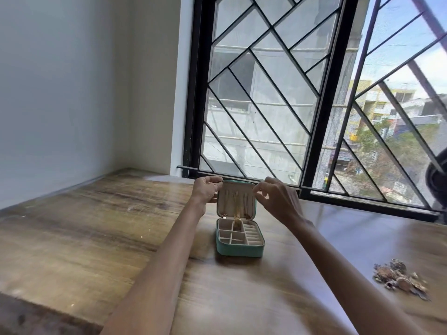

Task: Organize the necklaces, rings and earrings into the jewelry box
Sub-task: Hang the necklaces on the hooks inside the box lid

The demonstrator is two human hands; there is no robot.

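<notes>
One teal zip-round jewelry box (239,249) with a cream lining, its lid up. One gold chain necklace (237,215) hanging from that lid. One tangled heap of loose metal jewelry (400,278) at four o'clock from the box (pieces too blurred to count). Two bare hands, left hand (205,189) and right hand (278,201).

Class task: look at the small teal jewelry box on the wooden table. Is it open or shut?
Open. The teal jewelry box has its lid standing upright, its cream compartments exposed; the left hand holds the lid's corner.
</notes>
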